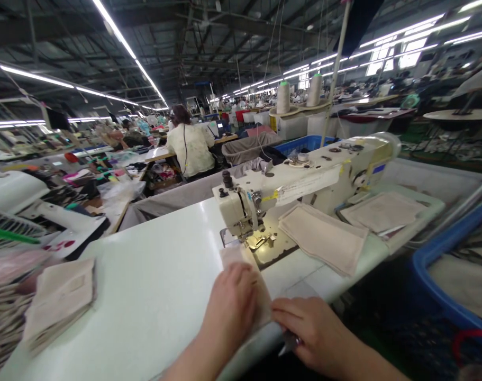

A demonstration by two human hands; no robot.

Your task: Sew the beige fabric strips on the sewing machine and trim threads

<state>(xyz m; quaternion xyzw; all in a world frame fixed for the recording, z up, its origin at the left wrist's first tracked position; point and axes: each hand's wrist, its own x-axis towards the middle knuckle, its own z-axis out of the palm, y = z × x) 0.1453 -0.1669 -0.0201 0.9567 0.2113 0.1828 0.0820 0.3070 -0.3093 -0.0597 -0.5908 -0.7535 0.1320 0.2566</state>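
The left hand [230, 307] is lying flat with its fingers stretched out and together. It is pressing down on a beige cloth piece [241, 256] near the near edge of the white table [157, 286] and is closing on nothing. The cloth piece is running from under that palm toward the presser foot [260, 241] of the sewing machine [312, 177], and its far end is lying just at the lit metal plate.

The right hand [314, 333] is resting just to the right, at the table's near edge. Its fingers are half curled, with the tips touching the cloth's near right corner beside the left hand. A small silvery tip [287, 346] is poking out beneath it (some tool, too blurred to name). I cannot tell whether the fingers are gripping it or the cloth.

Right of the foot, a folded stack [324, 238] of the same beige cloth is lying on the table, with a second stack [383, 211] farther right beside the machine's body. A third pile [60, 296] is sitting at the near left. A blue bin [427, 264] is standing at the right, off the table. Two thread cones [283, 98] are standing far behind the machine, and a seated person [191, 148] in a pale shirt is working at a far bench.
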